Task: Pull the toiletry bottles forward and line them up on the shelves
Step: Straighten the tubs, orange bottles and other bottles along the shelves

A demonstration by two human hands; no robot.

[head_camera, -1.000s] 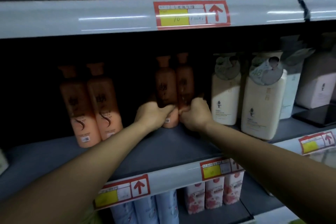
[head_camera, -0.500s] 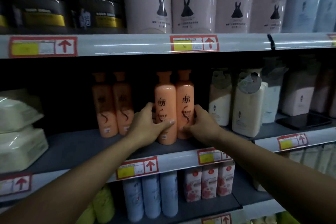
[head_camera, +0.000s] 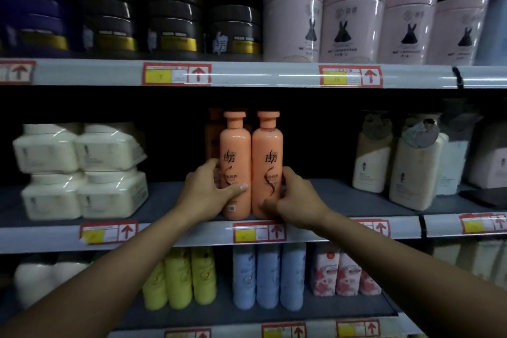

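From your head camera, your left hand (head_camera: 204, 195) has its grip curled round the left orange bottle (head_camera: 235, 164), thumb laid across the front of the label and fingers wrapped behind. Your right hand (head_camera: 295, 200) has its grip wrapped round the lower part of the right orange bottle (head_camera: 267, 164), thumb on the front near the base. The two bottles stand upright, touching side by side, at the very front edge of the middle shelf (head_camera: 170, 200), just above a red and yellow price tag (head_camera: 259, 232). Behind the left one you can make out more orange bottles (head_camera: 212, 134) deep in the shadow; how many is hard to tell.

To the left on the same shelf sit stacked white tubs (head_camera: 79, 170), and to the right cream bottles (head_camera: 414, 170) stand set back from the edge. The shelf above carries dark jars (head_camera: 170, 27) and pink canisters (head_camera: 351, 27). The shelf below holds yellow bottles (head_camera: 179, 280), blue bottles (head_camera: 269, 277) and pink flowered bottles (head_camera: 343, 274), each group in a row.
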